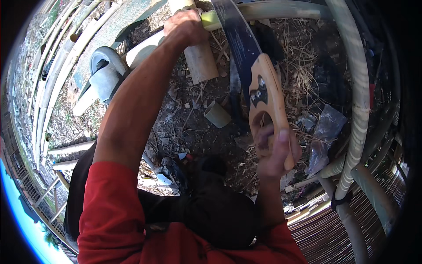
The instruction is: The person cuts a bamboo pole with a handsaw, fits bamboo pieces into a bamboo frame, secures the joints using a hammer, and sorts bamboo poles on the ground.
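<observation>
My right hand (280, 152) is wrapped round the light wooden handle of a handsaw (271, 88). The saw's dark blade points up and away, and its far part crosses a bamboo pole (285, 10). I cannot tell whether the teeth are in a cut. Just left of the blade, my left hand (187, 27) grips the pole from above, beside a greenish stretch of it. Below that hand, a thick, short bamboo post (201, 64) stands out with its end toward me. On the littered ground between my arms lies a short bamboo offcut (217, 115).
Long bamboo poles (59, 86) lie along the left. A grey rounded object (105, 77) is beside my left forearm. Another bamboo pole (358, 88) bends down the right side, near clear plastic sheeting (325, 136). Dry shavings (299, 66) cover the ground.
</observation>
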Demonstrator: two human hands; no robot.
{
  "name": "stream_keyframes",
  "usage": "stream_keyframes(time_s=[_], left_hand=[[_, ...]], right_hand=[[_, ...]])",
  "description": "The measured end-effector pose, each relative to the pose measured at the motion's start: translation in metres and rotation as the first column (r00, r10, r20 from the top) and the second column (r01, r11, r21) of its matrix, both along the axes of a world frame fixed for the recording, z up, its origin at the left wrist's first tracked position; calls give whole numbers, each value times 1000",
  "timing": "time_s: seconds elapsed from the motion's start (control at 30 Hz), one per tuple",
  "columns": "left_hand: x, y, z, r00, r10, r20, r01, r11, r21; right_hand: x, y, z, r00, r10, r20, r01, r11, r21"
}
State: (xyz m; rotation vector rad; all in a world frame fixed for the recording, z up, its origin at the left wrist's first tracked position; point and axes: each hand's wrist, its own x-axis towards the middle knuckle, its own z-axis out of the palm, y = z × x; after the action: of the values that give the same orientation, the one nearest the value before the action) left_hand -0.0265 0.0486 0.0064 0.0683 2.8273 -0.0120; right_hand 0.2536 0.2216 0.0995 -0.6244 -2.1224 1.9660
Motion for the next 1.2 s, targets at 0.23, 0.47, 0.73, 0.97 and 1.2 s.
stream_keyframes(time_s=[0.23,0.47,0.73,0.97,1.2], left_hand=[[8,26,20,999,-2,44,1,1000,30],[2,17,16,1000,-15,-11,15,1000,17],[6,26,7,999,-26,-21,26,999,25],[-3,15,20,1000,16,12,-16,1000,-11],[2,8,7,999,-37,-12,37,999,31]], right_hand=[[-43,5,-5,997,-28,-69,31,999,43],[58,8,3,995,-72,-64,65,992,-108],[-92,-5,-6,998,21,-52,-24,997,-68],[52,10,4,996,-15,-89,2,990,-141],[-17,-3,-6,999,-17,-40,18,1000,25]])
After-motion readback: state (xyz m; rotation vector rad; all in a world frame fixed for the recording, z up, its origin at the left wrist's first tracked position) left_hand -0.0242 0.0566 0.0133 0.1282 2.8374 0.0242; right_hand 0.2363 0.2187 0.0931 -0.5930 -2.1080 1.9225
